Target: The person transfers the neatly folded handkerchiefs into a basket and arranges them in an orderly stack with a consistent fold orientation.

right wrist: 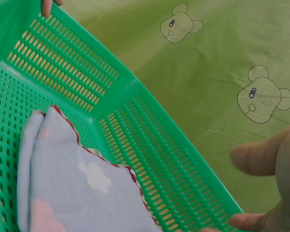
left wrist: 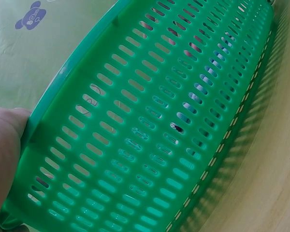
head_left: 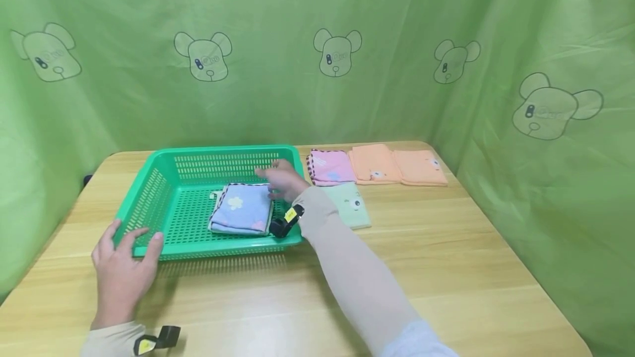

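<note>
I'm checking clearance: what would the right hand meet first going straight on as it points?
Probably the far wall of the green basket; depth is unclear, so the right hand might pass above toward the curtain.

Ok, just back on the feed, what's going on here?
A person's left hand holds the near left corner of a green plastic basket on a wood-grain table. Their right hand is over the basket's right side, close to a folded blue cloth lying inside; whether it touches the cloth is hard to tell. On the table to the right lie a folded pink cloth, two folded orange cloths and a folded pale green cloth, the last partly hidden by the right arm.
</note>
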